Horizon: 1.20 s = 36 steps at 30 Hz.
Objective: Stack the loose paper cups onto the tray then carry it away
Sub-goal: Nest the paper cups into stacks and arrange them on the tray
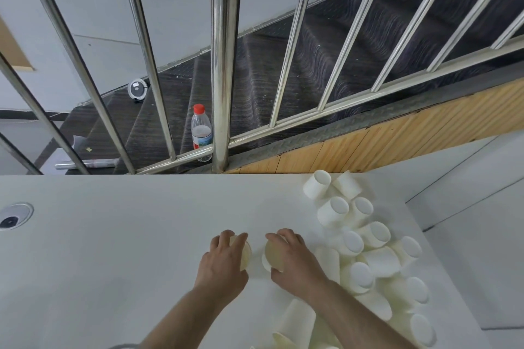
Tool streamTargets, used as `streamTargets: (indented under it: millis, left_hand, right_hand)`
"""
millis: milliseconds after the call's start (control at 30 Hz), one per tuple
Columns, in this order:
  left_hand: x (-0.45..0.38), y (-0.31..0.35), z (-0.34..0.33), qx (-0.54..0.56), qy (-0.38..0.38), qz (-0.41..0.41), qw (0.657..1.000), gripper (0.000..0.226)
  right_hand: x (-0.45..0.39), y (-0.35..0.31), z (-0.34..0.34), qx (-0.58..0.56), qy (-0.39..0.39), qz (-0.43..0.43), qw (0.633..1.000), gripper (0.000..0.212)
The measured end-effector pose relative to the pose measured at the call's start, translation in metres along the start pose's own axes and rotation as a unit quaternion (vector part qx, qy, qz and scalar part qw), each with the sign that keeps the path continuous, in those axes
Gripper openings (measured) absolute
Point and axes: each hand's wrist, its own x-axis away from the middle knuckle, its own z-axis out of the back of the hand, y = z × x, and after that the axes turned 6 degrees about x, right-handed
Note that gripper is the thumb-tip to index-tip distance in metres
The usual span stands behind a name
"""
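White table (113, 249); each hand grips paper cup; bottle label (202, 141) unreadable.

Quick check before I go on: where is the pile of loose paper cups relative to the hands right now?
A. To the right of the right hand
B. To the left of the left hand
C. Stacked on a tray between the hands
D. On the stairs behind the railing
A: the loose paper cups lie heaped on the white table to the right of the right hand, while each hand, the left hand too, holds a single cup.
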Motion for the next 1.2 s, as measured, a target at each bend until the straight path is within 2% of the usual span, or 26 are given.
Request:
streamTargets:
  millis: [400, 633, 900, 1200]
  left_hand:
    - [0.094, 0.005, 0.026, 0.039, 0.096, -0.031, 0.994, 0.069]
    - [0.199, -0.012, 0.031, 0.056, 0.133, -0.043, 0.989, 0.071]
    - [0.324, -0.055, 0.044, 0.061, 0.139, -0.021, 0.988, 0.072]
    - [0.403, -0.128, 0.075, 0.046, 0.167, 0.036, 0.984, 0.074]
  right_hand:
    - [0.086, -0.052, 0.016, -0.011, 0.084, 0.032, 0.996, 0.07]
    - [0.169, -0.109, -0.004, -0.013, 0.126, 0.059, 0.99, 0.071]
    - [0.248, -0.189, -0.042, -0.027, 0.114, 0.097, 0.988, 0.072]
    - [0.27, -0.29, -0.071, -0.008, 0.074, 0.159, 0.985, 0.07]
